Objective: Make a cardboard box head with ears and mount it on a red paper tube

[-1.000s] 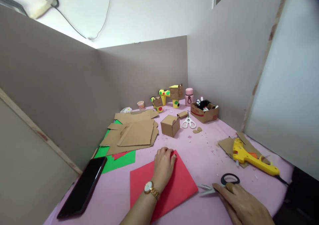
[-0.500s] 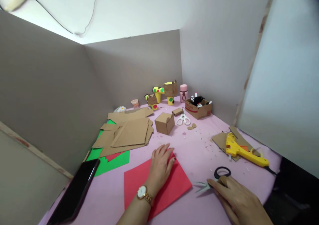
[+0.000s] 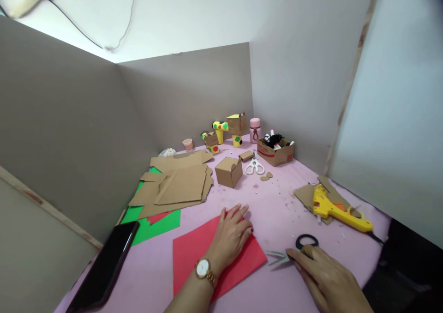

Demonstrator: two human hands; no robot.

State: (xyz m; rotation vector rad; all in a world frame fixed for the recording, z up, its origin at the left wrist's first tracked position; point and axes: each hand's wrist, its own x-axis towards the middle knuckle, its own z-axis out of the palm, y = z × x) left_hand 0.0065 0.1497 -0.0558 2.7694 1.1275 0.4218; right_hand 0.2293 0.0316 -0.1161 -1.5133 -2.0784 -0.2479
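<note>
A red sheet (image 3: 194, 257) of paper or foam lies at the front of the pink-covered table. On top of it my left hand (image 3: 230, 239) rests with fingers spread; a gold watch (image 3: 204, 269) is on that wrist. To the right, my right hand (image 3: 325, 271) grips black-handled scissors (image 3: 306, 242). Their blades are apart and point left, with the tips close to the sheet's right corner. Part of the handle is hidden under the fingers.
Left are a phone (image 3: 107, 262), cardboard pieces (image 3: 183, 183) and a green sheet (image 3: 155, 227). Behind stand a small cardboard box (image 3: 228, 172), white scissors (image 3: 255, 166), yellow cardboard figures (image 3: 237, 130), a pink bottle (image 3: 255, 130) and a box of markers (image 3: 277, 151). A yellow glue gun (image 3: 341, 211) lies right.
My left hand has slid a little to the right and toward me over the red sheet, its fingers spreading. My right hand and the scissors have shifted slightly left.
</note>
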